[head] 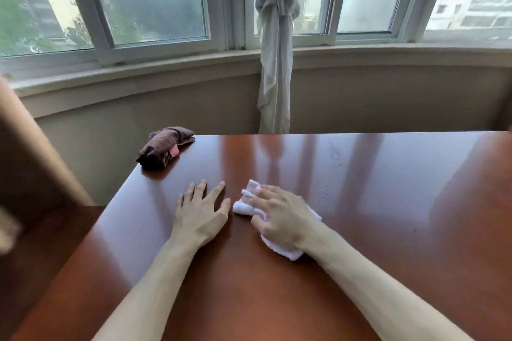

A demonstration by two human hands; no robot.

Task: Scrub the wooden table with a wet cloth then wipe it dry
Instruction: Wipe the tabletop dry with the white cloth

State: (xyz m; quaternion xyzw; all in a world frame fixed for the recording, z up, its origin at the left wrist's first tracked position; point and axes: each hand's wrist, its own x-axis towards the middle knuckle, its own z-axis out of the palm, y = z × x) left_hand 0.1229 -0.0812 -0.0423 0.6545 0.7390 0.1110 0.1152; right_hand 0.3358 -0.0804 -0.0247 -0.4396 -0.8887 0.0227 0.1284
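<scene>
Right hand [279, 216] pressed the white cloth [285, 249] flat on the table [374, 202], fingers spread over it; left hand [201, 212] lay flat and empty just beside.

Stage judged mid-wipe; wet or dry pass cannot be told. A brown cloth [163, 149] sat unused, well beyond the left hand at the far corner. Top glossy, reflecting the windows [155, 0]; a knotted curtain [277, 44] hung beyond.

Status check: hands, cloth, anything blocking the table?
Left hand flat on table. Right hand pressing white cloth. Brown cloth sits at far left corner.
</scene>
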